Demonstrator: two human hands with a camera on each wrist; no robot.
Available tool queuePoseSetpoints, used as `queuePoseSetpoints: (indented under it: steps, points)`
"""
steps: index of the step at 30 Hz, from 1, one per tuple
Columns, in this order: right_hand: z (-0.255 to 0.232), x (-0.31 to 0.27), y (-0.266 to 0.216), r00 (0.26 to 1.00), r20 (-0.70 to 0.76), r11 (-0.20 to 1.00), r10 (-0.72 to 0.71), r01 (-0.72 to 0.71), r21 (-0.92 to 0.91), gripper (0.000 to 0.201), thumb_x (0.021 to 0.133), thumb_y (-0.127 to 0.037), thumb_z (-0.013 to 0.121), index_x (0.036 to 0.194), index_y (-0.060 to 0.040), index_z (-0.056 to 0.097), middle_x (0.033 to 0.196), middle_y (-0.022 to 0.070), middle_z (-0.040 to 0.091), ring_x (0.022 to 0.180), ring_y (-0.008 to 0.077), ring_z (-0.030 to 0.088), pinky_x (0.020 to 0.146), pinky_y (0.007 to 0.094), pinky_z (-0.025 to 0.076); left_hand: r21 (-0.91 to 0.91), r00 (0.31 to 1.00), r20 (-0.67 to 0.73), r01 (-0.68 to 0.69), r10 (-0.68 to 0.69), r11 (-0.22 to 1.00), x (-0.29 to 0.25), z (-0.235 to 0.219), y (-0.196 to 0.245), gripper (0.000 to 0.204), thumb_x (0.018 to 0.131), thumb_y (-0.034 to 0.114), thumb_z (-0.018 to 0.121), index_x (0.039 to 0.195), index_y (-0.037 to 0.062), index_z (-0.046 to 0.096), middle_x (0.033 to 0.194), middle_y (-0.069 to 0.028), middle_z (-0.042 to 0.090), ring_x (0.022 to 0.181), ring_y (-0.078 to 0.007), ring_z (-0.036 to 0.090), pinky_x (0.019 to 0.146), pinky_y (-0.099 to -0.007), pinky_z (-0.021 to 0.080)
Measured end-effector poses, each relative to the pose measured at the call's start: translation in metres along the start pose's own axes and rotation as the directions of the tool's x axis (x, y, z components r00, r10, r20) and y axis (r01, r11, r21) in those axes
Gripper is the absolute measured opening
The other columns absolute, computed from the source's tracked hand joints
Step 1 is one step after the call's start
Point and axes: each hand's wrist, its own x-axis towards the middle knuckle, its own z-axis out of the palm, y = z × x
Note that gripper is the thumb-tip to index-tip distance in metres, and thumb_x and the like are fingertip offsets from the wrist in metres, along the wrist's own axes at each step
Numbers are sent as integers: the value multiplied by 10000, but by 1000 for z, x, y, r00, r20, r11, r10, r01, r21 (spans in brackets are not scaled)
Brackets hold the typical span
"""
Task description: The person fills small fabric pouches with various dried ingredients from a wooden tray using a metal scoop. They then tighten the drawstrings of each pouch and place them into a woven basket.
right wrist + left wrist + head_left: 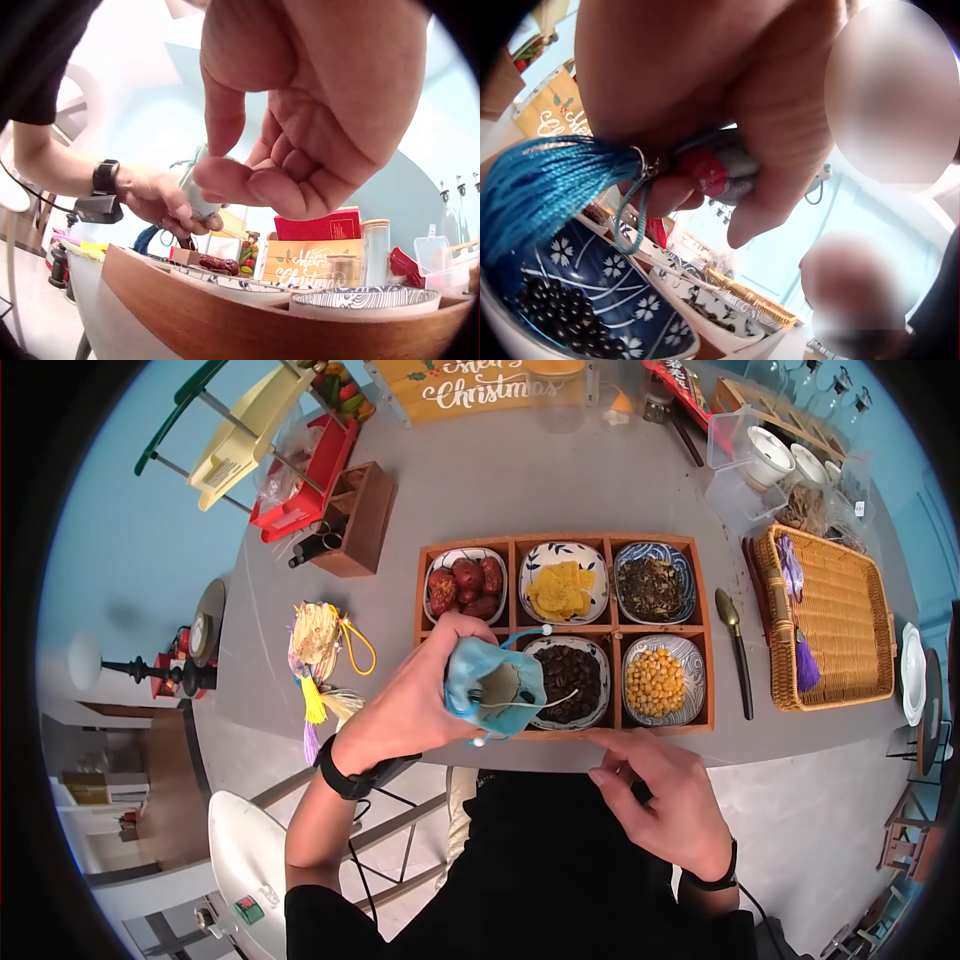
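My left hand (405, 705) grips a light blue drawstring pouch (462, 672) over the front left of a wooden compartment tray (612, 582). The pouch's mouth gapes upward, with pale drawstrings sticking out. In the left wrist view a blue tassel (551, 184) hangs from it beside a dark blue flowered dish (641, 274) of black beans (566, 319). The pouch and left hand hide that dish in the head view. My right hand (665, 800) hovers at the tray's front edge, its fingers loosely bent and holding nothing. Near it are corn kernels (655, 682) and dark brown beans (572, 678) in dishes.
Behind these stand dishes of red dates (467, 585), yellow pieces (562, 592) and dried leaves (650, 588). A spoon (735, 650) and wicker basket (835, 625) lie right. Tasselled pouches (315, 635) lie left, below a wooden box (355, 525).
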Motion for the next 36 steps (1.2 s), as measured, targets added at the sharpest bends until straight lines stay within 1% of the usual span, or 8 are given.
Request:
queuePoseSetpoints:
  steps: [2,5,14,20,22,27,32,36]
  points:
    - [0,2,-3,999,21,999,-32,33,-31,329,819,-28,680,1138,-25,601,751,91,594,620,229,604,564,343,490,91,999,-6,-34,34,995,1,2,10,690,633,9,786,1208,84,411,1133,-88,504,1060,-215,544,931,-297,422]
    - [3,0,0,1000,6,999,-1,1,-40,314,823,-33,674,1127,-21,596,755,98,592,629,248,607,571,353,490,616,996,-18,-54,83,786,11,6,17,627,585,-88,694,1141,57,443,1069,-171,485,995,-382,567,743,-426,493]
    - [0,-9,13,1000,-17,998,23,-24,-50,299,823,-40,672,1111,-14,596,780,104,611,645,264,622,582,361,498,947,983,111,-149,144,285,21,11,37,519,637,-56,667,1105,15,455,941,-118,466,845,-255,606,612,-340,518]
    - [-10,-3,9,997,-31,995,74,-76,-63,314,825,-65,685,1122,-18,596,783,95,608,644,254,624,567,354,496,667,1000,-15,-4,18,745,11,-15,30,626,611,-34,739,1152,35,432,1039,-134,529,976,-300,610,761,-374,506]
    - [-12,2,2,1000,-25,996,-8,6,-91,340,823,-86,696,1135,-13,585,786,100,605,652,258,623,572,356,497,278,998,-59,14,2,961,7,-21,5,667,619,4,759,1188,42,414,1076,-127,534,1011,-243,576,875,-334,463]
    - [-5,26,-29,1000,28,1000,9,-9,-21,760,691,-211,851,1314,-1,468,1020,123,605,860,225,622,756,316,515,-25,990,-129,-56,52,998,-11,-12,-10,756,608,41,823,1194,66,346,1075,-72,473,1018,-144,482,911,-276,409]
    - [42,47,-41,999,37,974,-23,14,228,786,753,-353,792,1279,75,396,1101,191,511,956,338,581,796,374,492,-105,910,-294,-334,291,937,-26,0,-28,835,543,47,905,1146,108,331,1028,-82,461,905,-154,484,777,-276,445]
    - [63,61,-36,993,11,970,-114,109,218,473,781,-205,732,1103,31,478,1023,177,544,883,354,591,732,400,487,-134,940,-312,-186,137,973,-41,2,-31,913,560,71,899,1242,89,293,1162,-98,441,1091,-175,488,935,-334,426]
